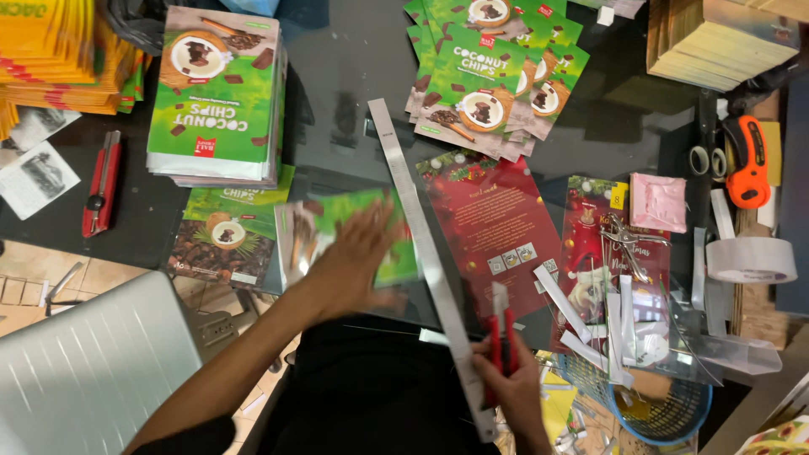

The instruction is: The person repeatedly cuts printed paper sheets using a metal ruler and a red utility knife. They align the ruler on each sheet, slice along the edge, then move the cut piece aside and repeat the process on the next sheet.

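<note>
A dark glass table (pixel 337 76) fills the view. The glossy green pouch (pixel 350 227) lies flat under the left hand (pixel 354 257), whose fingers are spread on it. Just to its right runs a long metal ruler (pixel 425 253), slanting toward the body. The right hand (pixel 510 383), nearer the ruler's low end, is closed around a red cutter (pixel 501 329). Green pouch stacks (pixel 215 93) lie beyond.

Ruler (pixel 425 253) lies btwn pouch (pixel 354 236) at left & card (pixel 497 223) at right.

A packaging workshop: stacked printed pouches (pixel 215 97), tape roll (pixel 750 259), cutters (pixel 101 184).
</note>
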